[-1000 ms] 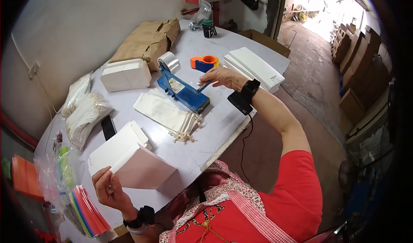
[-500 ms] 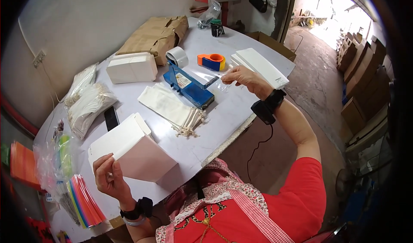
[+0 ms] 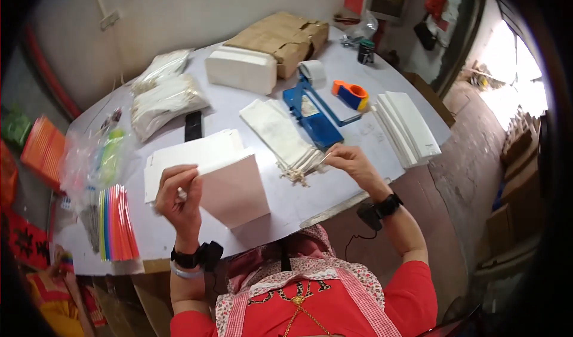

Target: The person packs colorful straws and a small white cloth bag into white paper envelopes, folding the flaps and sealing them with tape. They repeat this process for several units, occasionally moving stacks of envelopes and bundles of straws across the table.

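My left hand [image 3: 180, 198] is closed, thumb and forefinger at the upper edge of a white cardboard box [image 3: 237, 192]. The box stands near the table's front edge with its near side in shadow. Just in front of a blue tape dispenser [image 3: 317, 124], my right hand [image 3: 357, 165] is pinched; a small clear, shiny bit, apparently tape, shows at its fingertips. White drawstring cloth pouches [image 3: 276, 131] lie flat beside the dispenser, their cord ends near my right fingers. Behind the box is a black phone [image 3: 193, 126].
Flat white cartons [image 3: 407, 128] lie at the right, an orange-and-blue tape holder [image 3: 351, 94] behind. At the back are a white stack [image 3: 240, 69] and brown paper package [image 3: 277, 35]. Bagged pouches [image 3: 166, 105] and colourful strips [image 3: 119, 223] sit left. Another person's arm [image 3: 76, 292] shows lower left.
My right hand has drawn back from the dispenser's cutting end toward me and the pouch cords. My left hand stays at the box's edge. The whole view has turned leftward.
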The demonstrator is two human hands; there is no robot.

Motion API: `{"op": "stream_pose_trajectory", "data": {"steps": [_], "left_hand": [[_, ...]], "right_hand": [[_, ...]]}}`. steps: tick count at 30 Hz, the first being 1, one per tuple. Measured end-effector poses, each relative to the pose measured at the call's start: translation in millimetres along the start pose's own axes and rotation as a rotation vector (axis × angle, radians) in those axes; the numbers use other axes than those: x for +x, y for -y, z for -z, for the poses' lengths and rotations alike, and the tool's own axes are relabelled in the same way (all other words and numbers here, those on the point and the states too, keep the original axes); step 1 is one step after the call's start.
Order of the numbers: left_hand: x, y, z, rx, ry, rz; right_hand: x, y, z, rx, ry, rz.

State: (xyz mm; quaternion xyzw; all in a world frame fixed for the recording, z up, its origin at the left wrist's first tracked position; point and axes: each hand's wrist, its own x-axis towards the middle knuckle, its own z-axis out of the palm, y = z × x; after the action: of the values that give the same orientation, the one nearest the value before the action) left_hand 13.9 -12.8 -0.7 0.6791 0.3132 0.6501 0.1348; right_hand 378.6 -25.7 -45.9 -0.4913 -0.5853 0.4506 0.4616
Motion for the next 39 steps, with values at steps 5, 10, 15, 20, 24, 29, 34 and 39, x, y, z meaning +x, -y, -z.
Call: {"op": "stream_pose_trajectory", "data": {"steps": [5,10,15,20,24,29,34,39], "left_hand": [[2,8,4,-0.043,-0.038,-0.053],[4,4,4,-0.052,-0.037,-0.050],[4,4,10,-0.042,0.009,-0.074],[3,4,13,-0.132,0.024,-0.059],[4,4,12,-0.157,0.033,-0.086],[2,1,10,-0.016,0.021,-0.110],[-5,1,6,0.015,-0.030,-0.071],[-11,-8,5,-0.046,-0.032,-0.018]], "right_hand": [[21,148,-63,-0.538,0.370,0.768],[47,180,-109,-0.759,0.480,1.030],[58,193,-128,-0.903,0.518,1.063],[64,196,-136,-1.025,0.538,0.989],[70,194,-138,-1.036,0.529,0.947],[71,193,-139,-1.097,0.533,0.906],[70,193,-139,-1.123,0.544,0.910],[72,193,-138,-1.153,0.497,0.936]]}}
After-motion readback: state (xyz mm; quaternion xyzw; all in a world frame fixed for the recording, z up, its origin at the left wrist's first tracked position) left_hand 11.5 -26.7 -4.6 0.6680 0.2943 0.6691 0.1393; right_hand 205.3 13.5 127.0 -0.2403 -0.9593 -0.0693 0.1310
